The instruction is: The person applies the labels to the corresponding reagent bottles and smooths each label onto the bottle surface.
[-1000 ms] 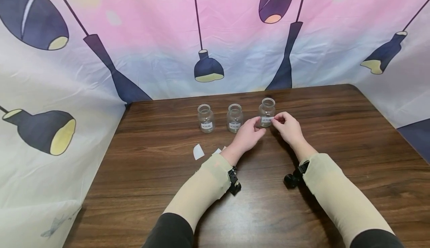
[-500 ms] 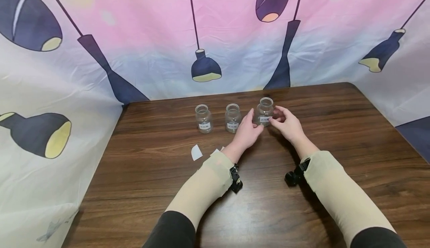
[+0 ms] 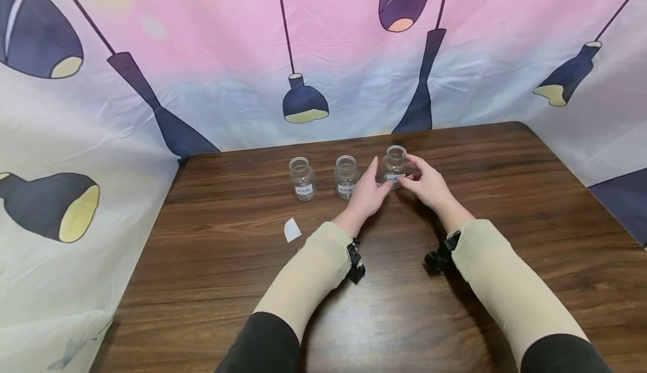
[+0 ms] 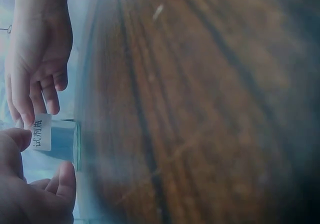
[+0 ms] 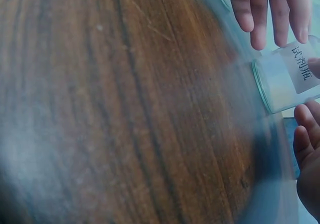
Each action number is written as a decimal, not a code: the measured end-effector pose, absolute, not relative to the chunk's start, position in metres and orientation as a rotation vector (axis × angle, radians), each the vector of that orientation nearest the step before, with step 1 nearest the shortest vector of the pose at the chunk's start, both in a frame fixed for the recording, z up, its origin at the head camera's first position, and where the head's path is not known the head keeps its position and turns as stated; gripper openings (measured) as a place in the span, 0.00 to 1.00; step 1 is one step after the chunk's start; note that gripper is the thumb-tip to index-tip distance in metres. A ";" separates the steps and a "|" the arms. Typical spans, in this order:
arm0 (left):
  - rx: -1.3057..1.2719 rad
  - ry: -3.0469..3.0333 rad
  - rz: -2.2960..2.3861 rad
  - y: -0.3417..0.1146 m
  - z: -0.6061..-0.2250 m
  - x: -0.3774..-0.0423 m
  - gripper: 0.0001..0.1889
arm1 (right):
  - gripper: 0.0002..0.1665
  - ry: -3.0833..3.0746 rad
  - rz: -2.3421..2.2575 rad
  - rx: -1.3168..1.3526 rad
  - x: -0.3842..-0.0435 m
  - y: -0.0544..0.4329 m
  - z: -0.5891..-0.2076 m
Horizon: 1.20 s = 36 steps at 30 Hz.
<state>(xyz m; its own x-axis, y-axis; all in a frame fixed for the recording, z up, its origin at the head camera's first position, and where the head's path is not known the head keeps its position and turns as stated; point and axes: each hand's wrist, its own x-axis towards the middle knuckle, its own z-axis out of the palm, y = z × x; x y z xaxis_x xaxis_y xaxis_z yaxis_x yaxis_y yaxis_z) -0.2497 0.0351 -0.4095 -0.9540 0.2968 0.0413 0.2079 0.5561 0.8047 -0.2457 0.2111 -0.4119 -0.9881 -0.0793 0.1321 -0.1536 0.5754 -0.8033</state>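
A clear glass reagent bottle [image 3: 395,163] stands upright at the right end of a row, with a white printed label [image 3: 393,177] on its front. My right hand [image 3: 429,186] holds its right side, thumb on the label and fingers bent round the glass. My left hand [image 3: 366,198] is at its left, fingers straight and thumb at the label's left edge. In the left wrist view the label [image 4: 41,133] lies between both hands. The right wrist view shows the bottle's mouth [image 5: 262,86] and my left hand's fingers [image 5: 258,24] beside the glass.
Two similar labelled bottles, one in the middle [image 3: 346,172] and one at the left [image 3: 302,179], stand on the brown wooden table [image 3: 227,260]. A small white paper piece [image 3: 291,230] lies in front of them. A patterned cloth [image 3: 217,41] hangs behind the table.
My right fingers have shifted from the label's right edge to round the bottle's side. My left fingers have straightened upward beside it. Paper bits near my left wrist are now hidden.
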 end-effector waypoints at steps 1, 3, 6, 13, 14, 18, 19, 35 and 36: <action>0.443 2.689 1.369 0.035 -0.410 -0.250 0.38 | 0.38 -2.711 1.405 0.201 -0.246 0.211 -0.412; 0.467 2.707 1.361 0.036 -0.410 -0.251 0.38 | 0.37 -2.707 1.409 0.200 -0.245 0.211 -0.411; 0.492 2.722 1.355 0.037 -0.410 -0.252 0.37 | 0.36 -2.712 1.416 0.195 -0.245 0.211 -0.411; 0.471 2.764 1.315 0.038 -0.410 -0.254 0.31 | 0.36 -2.741 1.393 0.201 -0.245 0.211 -0.409; 0.463 2.770 1.311 0.039 -0.410 -0.255 0.31 | 0.36 -2.743 1.392 0.200 -0.245 0.211 -0.408; 0.444 2.786 1.313 0.040 -0.410 -0.256 0.29 | 0.36 -2.750 1.390 0.194 -0.246 0.212 -0.408; 0.438 2.785 1.321 0.040 -0.410 -0.257 0.28 | 0.36 -2.751 1.389 0.193 -0.246 0.212 -0.408; 0.461 2.821 1.289 0.043 -0.411 -0.256 0.28 | 0.33 -2.748 1.410 0.155 -0.245 0.216 -0.413; 0.454 2.822 1.284 0.043 -0.412 -0.256 0.28 | 0.33 -2.745 1.412 0.156 -0.245 0.216 -0.413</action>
